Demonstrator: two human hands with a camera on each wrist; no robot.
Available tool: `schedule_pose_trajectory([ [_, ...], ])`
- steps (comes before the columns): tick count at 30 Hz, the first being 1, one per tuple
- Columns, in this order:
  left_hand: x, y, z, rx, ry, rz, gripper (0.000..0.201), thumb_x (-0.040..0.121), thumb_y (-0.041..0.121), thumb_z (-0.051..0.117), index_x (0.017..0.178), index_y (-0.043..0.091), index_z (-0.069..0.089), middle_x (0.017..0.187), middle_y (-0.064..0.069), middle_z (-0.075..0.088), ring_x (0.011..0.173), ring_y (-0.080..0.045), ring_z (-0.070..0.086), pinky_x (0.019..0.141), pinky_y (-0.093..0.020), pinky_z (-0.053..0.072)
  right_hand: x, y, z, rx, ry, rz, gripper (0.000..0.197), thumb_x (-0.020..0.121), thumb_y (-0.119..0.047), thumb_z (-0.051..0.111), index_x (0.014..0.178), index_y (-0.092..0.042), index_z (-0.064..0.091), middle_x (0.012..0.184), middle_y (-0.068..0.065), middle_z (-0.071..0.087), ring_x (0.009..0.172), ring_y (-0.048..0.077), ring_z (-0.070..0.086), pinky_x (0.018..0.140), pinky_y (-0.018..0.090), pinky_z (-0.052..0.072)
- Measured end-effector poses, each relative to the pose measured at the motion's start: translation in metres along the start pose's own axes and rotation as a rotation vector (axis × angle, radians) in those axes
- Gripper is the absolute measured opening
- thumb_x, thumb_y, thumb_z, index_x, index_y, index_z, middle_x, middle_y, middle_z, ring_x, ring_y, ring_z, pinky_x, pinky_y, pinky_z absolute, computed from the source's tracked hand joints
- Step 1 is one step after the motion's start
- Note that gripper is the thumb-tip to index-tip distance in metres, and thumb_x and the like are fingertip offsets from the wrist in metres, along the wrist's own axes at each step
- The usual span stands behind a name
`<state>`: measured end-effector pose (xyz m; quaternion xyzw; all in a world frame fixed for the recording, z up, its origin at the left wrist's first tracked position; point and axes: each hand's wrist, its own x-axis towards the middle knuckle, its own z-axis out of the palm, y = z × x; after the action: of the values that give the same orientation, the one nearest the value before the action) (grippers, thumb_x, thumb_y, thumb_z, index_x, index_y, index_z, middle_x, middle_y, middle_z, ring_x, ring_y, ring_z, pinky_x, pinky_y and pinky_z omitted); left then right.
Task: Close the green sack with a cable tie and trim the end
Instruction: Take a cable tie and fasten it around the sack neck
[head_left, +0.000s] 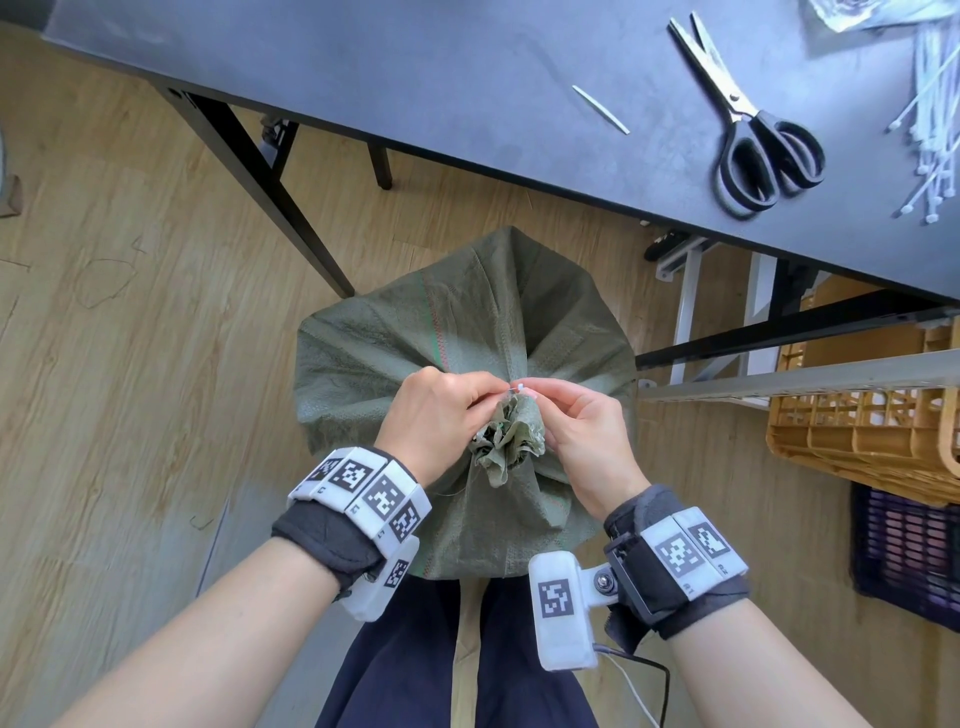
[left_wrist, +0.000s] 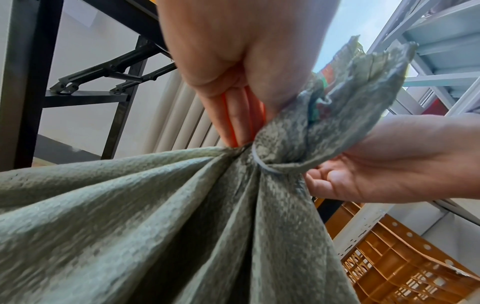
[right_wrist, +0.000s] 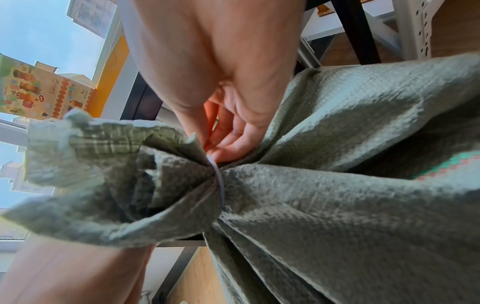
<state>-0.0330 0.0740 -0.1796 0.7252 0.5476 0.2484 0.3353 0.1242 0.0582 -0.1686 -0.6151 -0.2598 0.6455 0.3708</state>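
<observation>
Standing on the floor by the person's legs, the green sack (head_left: 467, 332) has its gathered neck cinched by a white cable tie (left_wrist: 262, 164), which the left hand (head_left: 436, 415) and right hand (head_left: 587, 431) both pinch at the far side, while scissors (head_left: 748, 124) lie on the table (head_left: 415, 78).

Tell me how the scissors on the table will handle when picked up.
The scissors look rigid: metal blades, thick black handles. Probably handle-heavy, so lifted by the loops the blades should hang steady. They lie flat with blades slightly apart, so they likely won't roll, though the blades may swing on the pivot. The tips look pointed; grip the handles.
</observation>
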Motion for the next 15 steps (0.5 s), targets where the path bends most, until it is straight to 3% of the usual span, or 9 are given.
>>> schedule_pose_trajectory([
  [15, 0.0024, -0.0003, -0.0002, 0.024, -0.007, 0.024, 0.036, 0.084, 0.040, 0.050, 0.085, 0.015, 0.075, 0.064, -0.008, 0.073, 0.059, -0.027, 0.068, 0.054, -0.036, 0.054, 0.0020, -0.0006, -0.0009, -0.163, 0.031, -0.020, 0.017, 0.086, -0.007, 0.065, 0.099, 0.001, 0.071, 0.094, 0.015, 0.074, 0.087, 0.019, 0.070, 0.083, 0.031, 0.057],
])
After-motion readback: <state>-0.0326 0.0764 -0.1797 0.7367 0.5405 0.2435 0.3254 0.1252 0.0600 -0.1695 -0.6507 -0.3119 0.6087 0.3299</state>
